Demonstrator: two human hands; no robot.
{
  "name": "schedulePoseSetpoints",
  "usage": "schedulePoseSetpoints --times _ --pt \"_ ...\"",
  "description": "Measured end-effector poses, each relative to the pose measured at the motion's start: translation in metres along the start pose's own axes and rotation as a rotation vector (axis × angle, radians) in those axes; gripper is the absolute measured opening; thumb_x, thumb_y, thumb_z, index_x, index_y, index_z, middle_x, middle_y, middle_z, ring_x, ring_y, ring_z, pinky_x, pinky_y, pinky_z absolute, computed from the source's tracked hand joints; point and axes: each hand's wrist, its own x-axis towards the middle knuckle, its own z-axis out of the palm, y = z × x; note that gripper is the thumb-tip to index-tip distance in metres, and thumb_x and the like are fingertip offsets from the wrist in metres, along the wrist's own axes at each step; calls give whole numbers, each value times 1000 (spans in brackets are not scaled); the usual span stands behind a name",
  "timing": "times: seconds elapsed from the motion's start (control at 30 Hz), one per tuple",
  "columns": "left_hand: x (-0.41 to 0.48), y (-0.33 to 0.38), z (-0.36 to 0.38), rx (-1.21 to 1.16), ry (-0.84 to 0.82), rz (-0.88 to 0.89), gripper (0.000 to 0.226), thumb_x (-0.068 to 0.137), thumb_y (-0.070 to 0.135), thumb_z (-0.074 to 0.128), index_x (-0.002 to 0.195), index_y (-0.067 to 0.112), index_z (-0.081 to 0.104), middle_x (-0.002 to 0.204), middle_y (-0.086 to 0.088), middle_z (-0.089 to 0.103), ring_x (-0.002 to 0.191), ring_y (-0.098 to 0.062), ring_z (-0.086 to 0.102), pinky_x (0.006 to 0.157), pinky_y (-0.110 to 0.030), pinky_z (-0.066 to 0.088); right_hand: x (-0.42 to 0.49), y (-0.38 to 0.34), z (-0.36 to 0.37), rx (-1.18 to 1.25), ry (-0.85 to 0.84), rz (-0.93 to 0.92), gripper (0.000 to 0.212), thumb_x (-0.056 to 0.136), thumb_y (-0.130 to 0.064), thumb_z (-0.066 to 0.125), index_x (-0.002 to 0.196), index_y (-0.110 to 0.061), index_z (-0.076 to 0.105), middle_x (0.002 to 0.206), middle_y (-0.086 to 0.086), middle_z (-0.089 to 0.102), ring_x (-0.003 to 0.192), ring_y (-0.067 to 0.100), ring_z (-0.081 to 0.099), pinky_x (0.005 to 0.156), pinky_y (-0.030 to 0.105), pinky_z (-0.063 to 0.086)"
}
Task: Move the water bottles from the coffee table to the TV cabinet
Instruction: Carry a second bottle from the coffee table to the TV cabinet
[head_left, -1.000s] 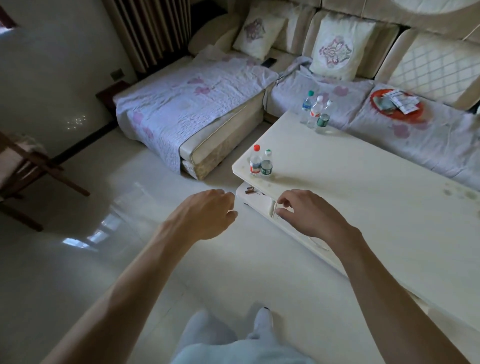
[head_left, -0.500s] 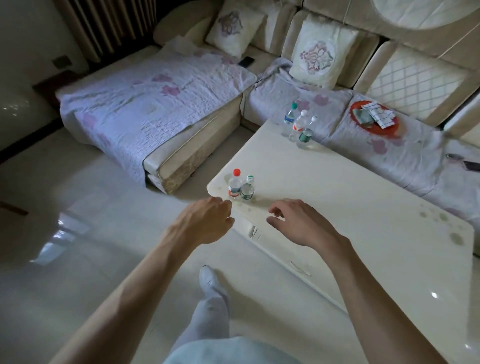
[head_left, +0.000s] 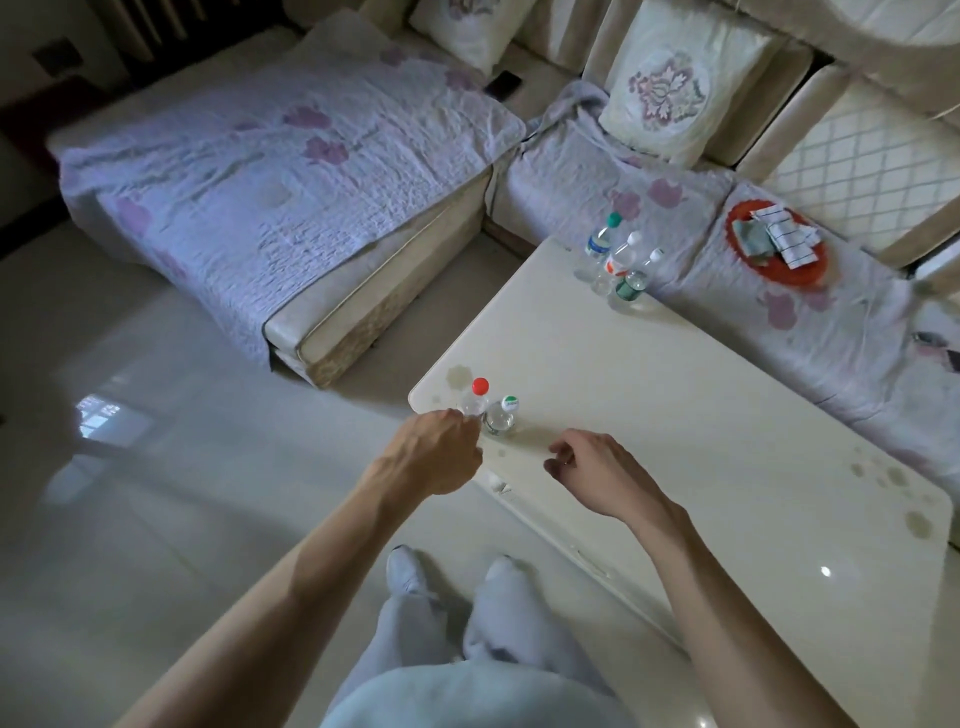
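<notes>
Two small water bottles stand side by side at the near left corner of the cream coffee table (head_left: 675, 415): a red-capped bottle (head_left: 479, 397) and a green-and-white-capped bottle (head_left: 503, 415). My left hand (head_left: 441, 454) is against the red-capped bottle and hides its lower part. Its fingers are curled out of sight. My right hand (head_left: 597, 475) hovers over the table just right of the pair, fingers loosely curled, holding nothing. Three more bottles (head_left: 618, 260) cluster at the table's far edge. The TV cabinet is not in view.
An L-shaped sofa with a lilac quilt (head_left: 291, 171) wraps the table's left and far sides. On it lie cushions (head_left: 660, 93), a dark phone (head_left: 501, 84) and a red plate (head_left: 769, 244) with folded cloths. Glossy tiled floor (head_left: 182, 467) lies to the left; my legs (head_left: 467, 623) stand at the table's front edge.
I have stepped closer to the table. My left hand has moved forward to the red-capped bottle, and my right hand has come in over the table beside the pair.
</notes>
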Motion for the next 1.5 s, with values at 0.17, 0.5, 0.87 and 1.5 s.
schedulePoseSetpoints --times 0.17,0.5,0.87,1.5 --pt "39 -13 21 -81 -85 -133 26 93 24 43 101 5 61 103 -13 67 94 -33 63 67 -31 40 70 22 20 106 -112 81 38 89 -30 60 123 -13 57 122 2 61 116 22 56 93 30 43" --pt "108 0 76 -348 34 -316 26 90 18 44 111 13 59 105 -8 65 90 -34 64 68 -35 51 203 64 84 353 -188 148 61 78 -20 71 133 -8 46 133 11 52 124 29 51 101 36 43" --pt "124 -14 120 -544 111 -431 27 93 20 47 115 17 61 111 -3 65 97 -25 63 79 -37 52 266 83 170 491 -68 198 85 73 -14 79 146 -16 35 143 9 40 131 25 44 111 34 36" --pt "91 16 106 -725 64 -508 21 92 19 49 104 14 66 103 -3 67 88 -22 63 80 -34 50 212 73 97 582 70 163 64 60 -44 82 116 -29 56 115 -1 63 104 18 63 94 34 51"
